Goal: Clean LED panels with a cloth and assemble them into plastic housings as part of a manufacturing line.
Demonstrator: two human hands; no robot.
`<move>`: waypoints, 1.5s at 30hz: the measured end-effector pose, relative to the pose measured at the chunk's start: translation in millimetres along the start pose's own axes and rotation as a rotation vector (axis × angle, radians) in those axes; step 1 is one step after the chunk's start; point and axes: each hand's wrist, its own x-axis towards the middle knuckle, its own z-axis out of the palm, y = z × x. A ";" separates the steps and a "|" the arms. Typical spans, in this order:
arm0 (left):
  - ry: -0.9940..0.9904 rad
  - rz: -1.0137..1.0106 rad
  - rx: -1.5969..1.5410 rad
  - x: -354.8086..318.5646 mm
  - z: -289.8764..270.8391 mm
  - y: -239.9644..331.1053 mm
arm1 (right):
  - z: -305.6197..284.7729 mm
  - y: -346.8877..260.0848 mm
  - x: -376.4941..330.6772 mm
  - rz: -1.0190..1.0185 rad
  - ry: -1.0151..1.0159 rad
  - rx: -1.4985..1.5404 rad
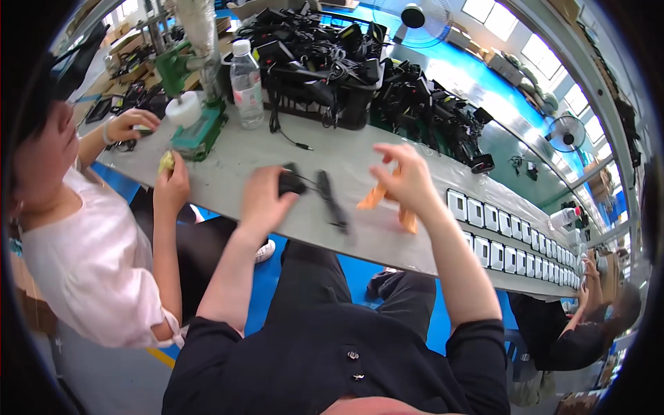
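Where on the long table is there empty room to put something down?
A bare grey patch lies between the water bottle and the left hand. Another lies between the right hand and the black crate. It is crowded along the back with black adapters, and to the right where rows of white boxes sit.

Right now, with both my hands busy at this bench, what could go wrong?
The cord trailing from the black adapter in your left hand lies loose on the table; your right hand, holding an orange strip, could snag it. The water bottle stands beside the crate of adapters; a tugged cable might tip it. The co-worker's hand works close by.
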 end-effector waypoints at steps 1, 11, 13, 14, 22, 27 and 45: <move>0.072 -0.036 0.103 2.0 -9.4 -22.0 | -9.5 -6.4 22.0 0.047 -0.020 0.004; 0.423 0.106 0.190 5.2 -5.5 -10.6 | 16.2 -34.4 197.6 0.387 -0.198 -0.338; 0.469 0.130 0.182 6.8 -6.5 -13.6 | 25.9 -29.7 210.6 0.384 -0.194 -0.379; 0.465 0.117 0.176 6.1 -8.1 -17.5 | 30.4 -26.6 215.9 0.368 -0.183 -0.382; 0.394 0.071 -0.053 -0.2 -5.5 -2.9 | -43.2 -31.6 173.1 0.234 0.019 0.451; 0.126 0.020 -1.090 24.4 -5.0 65.2 | -72.8 -53.8 86.2 0.363 -0.060 1.109; 0.251 0.138 0.120 25.4 39.5 128.2 | -63.4 -15.1 -95.8 0.317 0.170 0.961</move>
